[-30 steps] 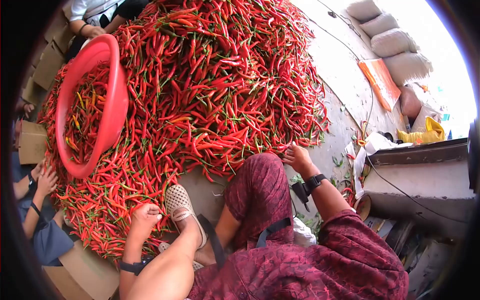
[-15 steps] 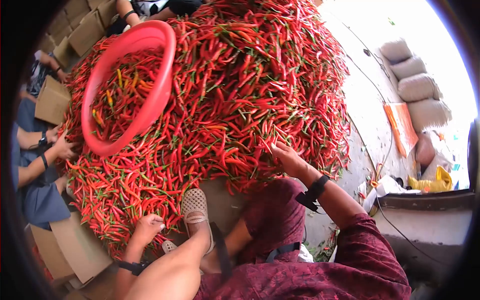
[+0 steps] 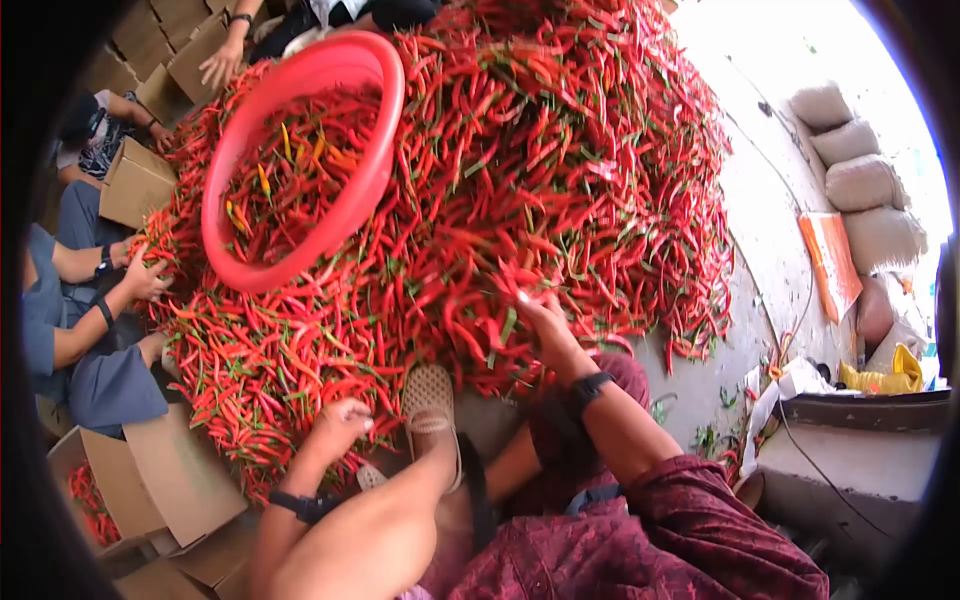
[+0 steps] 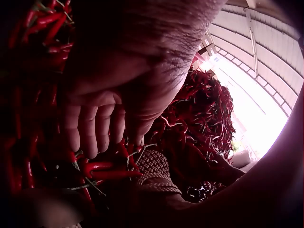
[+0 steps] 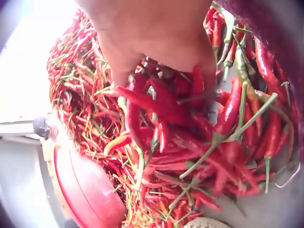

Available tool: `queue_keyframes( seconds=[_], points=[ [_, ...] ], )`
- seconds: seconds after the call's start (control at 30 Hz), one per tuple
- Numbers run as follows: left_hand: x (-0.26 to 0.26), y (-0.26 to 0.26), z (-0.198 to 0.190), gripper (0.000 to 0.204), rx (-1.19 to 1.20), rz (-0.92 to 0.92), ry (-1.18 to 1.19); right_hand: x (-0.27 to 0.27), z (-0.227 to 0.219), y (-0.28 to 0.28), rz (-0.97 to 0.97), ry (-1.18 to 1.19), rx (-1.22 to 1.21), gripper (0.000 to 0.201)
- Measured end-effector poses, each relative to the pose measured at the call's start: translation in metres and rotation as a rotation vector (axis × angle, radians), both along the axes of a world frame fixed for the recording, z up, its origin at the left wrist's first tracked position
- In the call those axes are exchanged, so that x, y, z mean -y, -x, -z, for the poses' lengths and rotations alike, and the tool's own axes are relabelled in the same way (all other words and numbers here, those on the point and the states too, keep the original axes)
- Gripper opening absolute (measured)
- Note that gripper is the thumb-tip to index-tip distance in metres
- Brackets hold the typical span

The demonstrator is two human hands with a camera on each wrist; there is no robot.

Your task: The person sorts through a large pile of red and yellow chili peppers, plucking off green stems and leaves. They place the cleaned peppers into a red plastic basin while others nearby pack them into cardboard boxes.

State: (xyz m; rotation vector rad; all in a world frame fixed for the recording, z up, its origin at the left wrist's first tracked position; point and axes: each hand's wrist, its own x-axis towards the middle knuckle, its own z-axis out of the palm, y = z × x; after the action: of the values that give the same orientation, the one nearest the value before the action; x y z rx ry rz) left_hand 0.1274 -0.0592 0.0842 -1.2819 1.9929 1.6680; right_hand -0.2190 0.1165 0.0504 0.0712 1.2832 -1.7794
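A large heap of red chili peppers (image 3: 590, 190) with green stems lies before me. My right hand (image 3: 545, 325) is at the near edge of the heap. In the right wrist view, several chili peppers (image 5: 161, 104) lie between its thumb and fingers. Low over the peppers beside my raised leg hangs my left hand (image 3: 340, 428), its fingers loosely bent. In the left wrist view those fingers (image 4: 97, 126) point down just above a few peppers (image 4: 111, 171), holding none. A woven shoe (image 3: 428, 398) stands at the heap's edge between my hands.
A pink-red plastic basin (image 3: 385, 140) holding chilies tilts on the heap. At left, other people's hands (image 3: 150, 275) work at the pile near cardboard boxes (image 3: 138, 185). An open carton (image 3: 195, 480) stands lower left. White sacks (image 3: 885, 238) line the right side.
My right hand has moved from beside my knee forward and left into the peppers. The left hand stays low near the shoe. The head view has swung left, showing more of the cartons.
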Motion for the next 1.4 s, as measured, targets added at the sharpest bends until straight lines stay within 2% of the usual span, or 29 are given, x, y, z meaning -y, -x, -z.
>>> queue_keyframes(
  seconds=[0.03,0.07,0.13,0.17,0.23,0.3,0.33,0.37,0.4,0.43,0.47,0.53,0.57,0.6,0.63,0.7,0.73,0.77,0.83,0.9,0.93,1.03,1.07,1.1,1.17,1.2,1.3,1.37,1.4],
  points=[
    [0.000,0.005,-0.004,0.024,-0.011,-0.011,-0.028,0.013,-0.010,-0.016,-0.098,-0.002,-0.032,0.060],
    [0.000,0.009,-0.005,0.023,-0.027,-0.015,-0.009,0.030,0.001,-0.033,-0.163,0.062,-0.159,0.067],
    [-0.001,0.017,-0.010,0.023,-0.029,-0.014,0.006,0.062,-0.028,-0.060,-0.203,0.186,-0.419,0.081],
    [-0.003,0.024,-0.017,0.023,-0.018,-0.011,0.001,0.067,-0.038,-0.065,-0.313,-0.050,-0.744,0.084],
    [-0.005,0.029,-0.020,0.023,-0.003,0.006,0.011,0.069,-0.072,-0.076,-0.531,-0.066,-0.981,0.085],
    [-0.009,0.028,-0.018,0.022,0.014,0.023,0.042,0.060,-0.087,-0.087,-0.685,0.113,-0.914,0.088],
    [-0.012,0.029,-0.021,0.019,0.015,-0.038,0.021,0.051,-0.093,-0.088,-0.705,0.093,-1.026,0.080],
    [-0.012,0.025,-0.020,0.019,0.042,-0.001,0.055,0.038,-0.100,-0.077,-0.720,0.158,-0.998,0.062],
    [-0.011,0.022,-0.016,0.019,0.068,0.038,0.089,0.019,-0.097,-0.065,-0.681,-0.006,-0.973,0.047],
    [-0.012,0.017,-0.013,0.019,0.096,0.078,0.125,0.002,-0.091,-0.046,-0.669,-0.331,-0.929,0.039],
    [-0.013,0.011,-0.012,0.020,0.029,0.027,0.070,-0.020,-0.070,-0.022,-0.549,-0.422,-1.022,0.036],
    [-0.016,0.004,-0.015,0.020,0.064,0.010,0.079,-0.067,-0.045,0.041,-0.589,-0.909,-1.106,0.031],
    [-0.017,0.001,-0.017,0.020,0.080,0.005,0.084,-0.087,-0.037,0.067,-0.522,-1.047,-1.216,0.045],
    [-0.019,-0.001,-0.016,0.019,0.053,-0.056,0.049,-0.104,-0.026,0.088,-0.483,-1.099,-1.254,0.048],
    [-0.017,-0.004,-0.014,0.021,0.070,-0.025,0.039,-0.115,-0.019,0.105,-0.441,-1.153,-1.292,0.051],
    [-0.015,-0.007,-0.009,0.024,0.106,0.043,0.009,-0.127,0.008,0.125,-0.356,-1.010,-0.859,0.056],
    [-0.016,-0.002,-0.012,0.023,0.146,0.064,0.007,-0.123,0.025,0.128,-0.318,-1.120,-0.806,0.057],
    [-0.017,-0.002,-0.009,0.022,0.129,0.066,-0.002,-0.108,0.011,0.114,-0.333,-1.135,-0.805,0.060],
    [-0.018,-0.002,-0.004,0.021,0.092,0.069,-0.018,-0.100,0.048,0.112,-0.343,-0.843,-0.867,0.057],
    [-0.021,0.006,-0.012,0.018,0.083,0.012,-0.013,-0.067,-0.011,0.069,-0.391,-0.601,-0.670,0.049],
    [-0.020,0.006,-0.012,0.018,0.088,0.007,-0.021,-0.061,-0.012,0.064,-0.485,-0.582,-0.715,0.043],
    [-0.019,0.008,-0.021,0.018,0.134,-0.004,0.005,-0.036,-0.053,0.040,-0.550,-0.513,-0.404,0.047],
    [-0.017,0.010,-0.025,0.018,0.197,-0.036,-0.001,-0.034,-0.051,0.039,-0.554,-0.539,-0.518,0.046],
    [-0.015,0.010,-0.027,0.019,0.259,-0.067,-0.008,-0.036,-0.051,0.039,-0.662,-0.748,-0.799,0.048],
    [-0.012,0.000,-0.013,0.018,0.184,-0.010,0.159,-0.041,-0.054,0.037,-0.859,-1.159,-1.378,0.052],
    [-0.011,-0.006,-0.007,0.018,0.148,0.017,0.242,-0.048,-0.053,0.032,-0.882,-1.169,-1.477,0.046],
    [-0.028,0.022,-0.038,0.023,-0.074,0.134,0.287,-0.047,-0.047,0.007,-1.351,-1.171,-1.483,0.043],
    [-0.043,0.042,-0.042,0.032,-0.220,0.257,0.222,-0.058,-0.018,-0.004,-1.566,-0.793,-1.516,0.042],
    [-0.051,0.051,-0.040,0.040,-0.264,0.335,0.206,-0.050,-0.024,-0.013,-1.652,-0.825,-1.483,0.043]
  ],
)
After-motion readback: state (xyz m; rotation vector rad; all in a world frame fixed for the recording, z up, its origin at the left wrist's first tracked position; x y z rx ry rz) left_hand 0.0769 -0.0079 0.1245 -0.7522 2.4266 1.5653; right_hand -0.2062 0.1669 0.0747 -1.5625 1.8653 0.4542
